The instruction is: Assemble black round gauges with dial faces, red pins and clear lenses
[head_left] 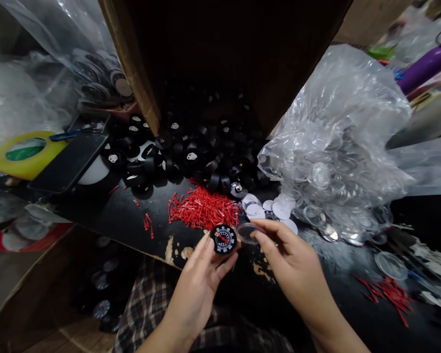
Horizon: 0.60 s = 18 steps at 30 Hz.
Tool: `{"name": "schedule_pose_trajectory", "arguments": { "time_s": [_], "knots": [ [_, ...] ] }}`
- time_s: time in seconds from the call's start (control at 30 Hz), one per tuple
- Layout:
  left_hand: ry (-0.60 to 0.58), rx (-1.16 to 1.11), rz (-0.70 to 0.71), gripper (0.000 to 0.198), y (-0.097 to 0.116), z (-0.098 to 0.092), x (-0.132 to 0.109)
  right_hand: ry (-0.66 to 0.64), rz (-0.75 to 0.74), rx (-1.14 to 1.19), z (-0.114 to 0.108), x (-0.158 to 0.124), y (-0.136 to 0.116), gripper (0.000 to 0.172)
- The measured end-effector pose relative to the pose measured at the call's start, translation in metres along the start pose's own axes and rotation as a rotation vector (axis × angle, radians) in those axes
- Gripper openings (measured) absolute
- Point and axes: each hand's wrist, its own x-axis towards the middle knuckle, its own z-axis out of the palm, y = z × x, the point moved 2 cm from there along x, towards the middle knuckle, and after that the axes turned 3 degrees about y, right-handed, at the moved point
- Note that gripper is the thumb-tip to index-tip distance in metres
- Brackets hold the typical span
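Note:
My left hand (200,274) is closed around a small round dial gauge (223,239), its black numbered face turned up with a red pointer on it. Close beside the gauge, at its right, my right hand (290,260) pinches a clear round lens cover (247,233) between thumb and fingers. Just beyond both hands lies a heap of red pointers (204,206). White dial discs (255,210) are scattered behind my right hand, some of them overlapping.
Black gauge housings (191,157) spill from a cardboard box (132,59). On the right sits a plastic bag (338,98) of clear covers. A phone (69,164) and yellow tape roll (29,154) lie left. More red pointers (391,294) are at right. Below left, a carton (29,314) holds gauges.

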Motion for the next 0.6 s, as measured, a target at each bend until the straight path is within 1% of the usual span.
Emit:
{"name": "schedule_pose_trajectory", "arguments": {
  "time_s": [0.03, 0.1, 0.2, 0.27, 0.33, 0.37, 0.4, 0.47, 0.5, 0.57, 0.6],
  "knots": [
    [0.000, 0.026, 0.018, 0.032, -0.001, -0.001, 0.000, -0.008, -0.014, 0.021, 0.001, 0.000, -0.001, 0.021],
    [-0.043, 0.083, 0.061, 0.032, -0.004, -0.004, 0.001, -0.057, -0.096, 0.027, 0.005, -0.002, -0.005, 0.026],
    [-0.117, 0.203, 0.119, 0.034, -0.007, -0.008, 0.002, -0.079, -0.210, -0.058, 0.010, -0.003, -0.010, 0.031],
    [-0.122, 0.327, 0.167, 0.036, -0.007, -0.009, 0.001, -0.102, -0.205, -0.089, 0.013, -0.002, -0.011, 0.028],
    [-0.129, 0.464, 0.224, 0.037, -0.005, -0.008, -0.002, -0.121, -0.153, -0.084, 0.013, 0.001, -0.013, 0.021],
    [-0.145, 0.522, 0.249, 0.039, -0.004, -0.007, -0.004, -0.115, -0.131, -0.092, 0.013, 0.002, -0.013, 0.023],
    [-0.171, 0.566, 0.261, 0.041, -0.004, -0.006, -0.006, -0.101, -0.119, -0.114, 0.013, 0.003, -0.014, 0.028],
    [-0.235, 0.601, 0.254, 0.044, -0.005, -0.003, -0.009, -0.063, -0.138, -0.183, 0.014, 0.004, -0.016, 0.037],
    [-0.261, 0.602, 0.245, 0.044, -0.006, -0.003, -0.010, -0.046, -0.159, -0.212, 0.016, 0.005, -0.016, 0.039],
    [-0.284, 0.591, 0.240, 0.046, -0.007, -0.003, -0.010, -0.021, -0.176, -0.215, 0.018, 0.006, -0.015, 0.040],
    [-0.281, 0.581, 0.244, 0.046, -0.007, -0.003, -0.009, -0.031, -0.160, -0.188, 0.019, 0.006, -0.014, 0.040]
  ]
}}
